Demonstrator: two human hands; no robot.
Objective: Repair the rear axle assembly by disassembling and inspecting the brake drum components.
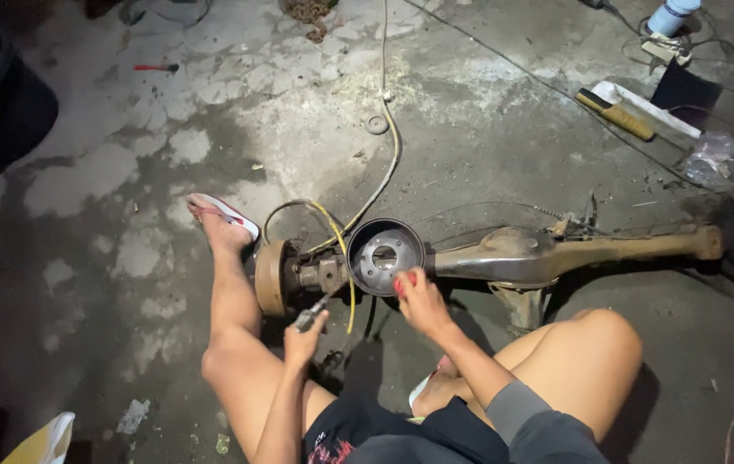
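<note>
A rough vehicle repair workshop: a rusty rear axle housing (547, 253) lies on the stained, cracked concrete floor (238, 112), with a yellow-handled tool (614, 113) and cables (388, 129) beyond the axle, a red-handled tool (156, 67) far off its drum end

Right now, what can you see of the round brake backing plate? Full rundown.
The backing plate is a dark, shallow metal dish with a raised rim, a large centre hole and smaller holes around it. It looks grimy and worn. It stands on edge, tilted toward the camera, at the end of the axle housing on the concrete floor. The right hand rests against its lower rim.
</note>
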